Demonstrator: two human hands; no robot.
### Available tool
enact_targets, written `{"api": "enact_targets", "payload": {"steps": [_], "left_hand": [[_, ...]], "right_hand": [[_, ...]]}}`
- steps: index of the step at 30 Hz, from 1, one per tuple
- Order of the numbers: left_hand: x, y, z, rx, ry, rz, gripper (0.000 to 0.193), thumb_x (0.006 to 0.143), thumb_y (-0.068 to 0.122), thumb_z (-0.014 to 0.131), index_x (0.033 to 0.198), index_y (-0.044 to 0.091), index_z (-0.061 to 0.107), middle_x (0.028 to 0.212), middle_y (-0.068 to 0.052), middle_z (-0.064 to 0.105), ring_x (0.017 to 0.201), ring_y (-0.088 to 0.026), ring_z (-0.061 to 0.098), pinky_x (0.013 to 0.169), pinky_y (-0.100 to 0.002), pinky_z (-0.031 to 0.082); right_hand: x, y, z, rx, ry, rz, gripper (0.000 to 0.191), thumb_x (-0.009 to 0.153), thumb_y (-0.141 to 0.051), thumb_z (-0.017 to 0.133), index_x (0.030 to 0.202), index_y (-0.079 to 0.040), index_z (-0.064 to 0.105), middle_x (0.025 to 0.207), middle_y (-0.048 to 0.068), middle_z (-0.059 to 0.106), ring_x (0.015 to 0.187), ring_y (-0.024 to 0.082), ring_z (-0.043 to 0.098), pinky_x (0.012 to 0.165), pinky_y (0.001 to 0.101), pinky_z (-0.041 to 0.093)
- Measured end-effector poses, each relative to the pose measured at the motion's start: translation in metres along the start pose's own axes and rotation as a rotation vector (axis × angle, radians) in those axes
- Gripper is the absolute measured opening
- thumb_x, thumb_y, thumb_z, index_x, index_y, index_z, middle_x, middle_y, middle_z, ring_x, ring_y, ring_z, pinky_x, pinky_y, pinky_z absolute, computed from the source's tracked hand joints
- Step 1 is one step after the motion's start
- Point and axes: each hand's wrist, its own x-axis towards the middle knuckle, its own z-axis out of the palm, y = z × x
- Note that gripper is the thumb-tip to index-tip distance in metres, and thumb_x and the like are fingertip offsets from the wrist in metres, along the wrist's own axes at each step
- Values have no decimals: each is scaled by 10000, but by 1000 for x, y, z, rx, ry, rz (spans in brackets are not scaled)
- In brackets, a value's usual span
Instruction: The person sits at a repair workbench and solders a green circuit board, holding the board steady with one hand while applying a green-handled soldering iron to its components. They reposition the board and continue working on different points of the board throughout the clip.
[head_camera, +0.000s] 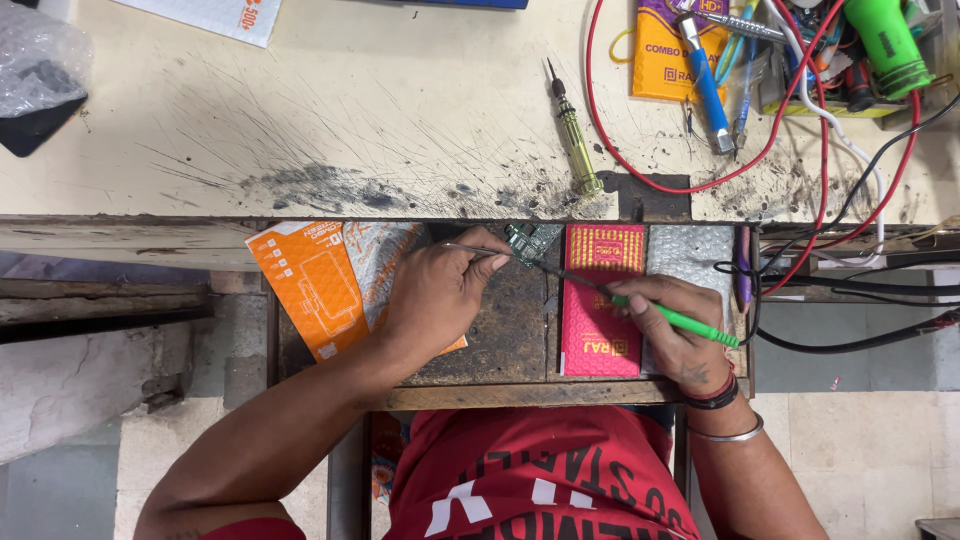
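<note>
My left hand (440, 290) pinches thin metal tweezers (470, 249) whose tip rests on a small green circuit board (530, 242) lying in the open drawer (500, 395) under the workbench edge. In my right hand (675, 325) I hold a green-handled soldering iron (690, 325) like a pen, its dark tip (560, 273) reaching left to just beside the board. Both hands hover over the drawer, a red packet (600, 300) between them.
An orange packet (310, 290) and bubble wrap (690, 255) lie in the drawer. On the scratched workbench (350, 110) are a green screwdriver (575, 140), a blue tool (708, 85), red (640, 170) and black cables (850, 340), a yellow packet (665, 60) and a green-handled tool (885, 45).
</note>
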Motion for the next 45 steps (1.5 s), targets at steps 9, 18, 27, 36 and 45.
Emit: {"api": "enact_targets", "payload": {"steps": [9,18,27,36,45], "left_hand": [[1,1,-1,-6,-23,-33,205,1006,282,628,1002,118,751,718,-87,715,558,-246,683,546,-403,489],[0,0,0,7,-27,-37,189,995,273,638,1008,120,749,762,-88,731,611,-276,713,567,-413,502],[0,1,-1,7,1,-2,174,990,253,642,995,114,746,857,-82,767,673,-293,730,590,-414,517],[1,2,-1,11,-23,-45,182,1000,274,645,1016,124,746,751,-103,728,640,-291,718,574,-417,506],[-1,0,0,-1,-19,-31,183,998,267,638,1011,118,743,789,-91,738,640,-294,720,574,-416,505]], "right_hand": [[1,2,-3,-82,49,-38,178,995,-72,621,1062,21,756,895,124,762,779,172,738,735,280,566],[-1,2,-2,-8,26,-14,172,1000,-67,613,1052,26,749,904,129,764,784,178,743,734,280,576],[0,2,-2,-13,46,-26,170,1001,-65,617,1059,26,748,910,129,762,785,172,743,737,277,577],[-1,4,-3,-45,22,-15,167,988,-73,629,1039,21,757,904,125,769,777,168,735,719,274,557],[-1,4,-1,-76,92,-19,180,995,-72,620,1062,19,760,895,122,762,790,167,732,756,279,565]]}}
